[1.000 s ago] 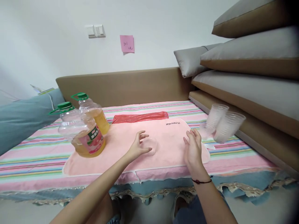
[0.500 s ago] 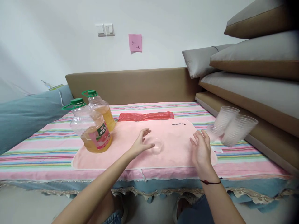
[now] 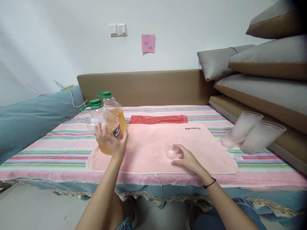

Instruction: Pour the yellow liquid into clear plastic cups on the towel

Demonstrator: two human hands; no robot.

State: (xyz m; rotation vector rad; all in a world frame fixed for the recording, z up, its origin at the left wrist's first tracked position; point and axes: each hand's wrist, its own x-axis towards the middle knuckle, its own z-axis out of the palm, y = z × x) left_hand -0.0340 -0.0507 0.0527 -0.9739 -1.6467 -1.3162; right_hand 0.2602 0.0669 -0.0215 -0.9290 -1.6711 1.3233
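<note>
My left hand (image 3: pixel 112 143) is in front of the nearer juice bottle (image 3: pixel 97 116), fingers spread and partly covering its label. Whether it touches the bottle I cannot tell. This bottle has a green cap and handle and holds yellowish juice in its lower part. A second, similar bottle (image 3: pixel 114 103) stands just behind it. On the pink mat (image 3: pixel 148 159) is a small clear plastic cup (image 3: pixel 170 152). My right hand (image 3: pixel 188 159) is at the cup's right side, thumb and fingers apart around it; a firm grip does not show.
Stacked clear cups (image 3: pixel 247 124) lean at the right beside another stack (image 3: pixel 262 137), near the piled cushions (image 3: pixel 266 86). A folded red plastic bag (image 3: pixel 158 119) lies along the mat's back edge. The brown backrest (image 3: pixel 144 89) borders the striped cloth (image 3: pixel 59 143).
My left hand has moved left from beside the small cup to the front of the nearer bottle. My right hand has come left to the cup. The view has turned slightly left.
</note>
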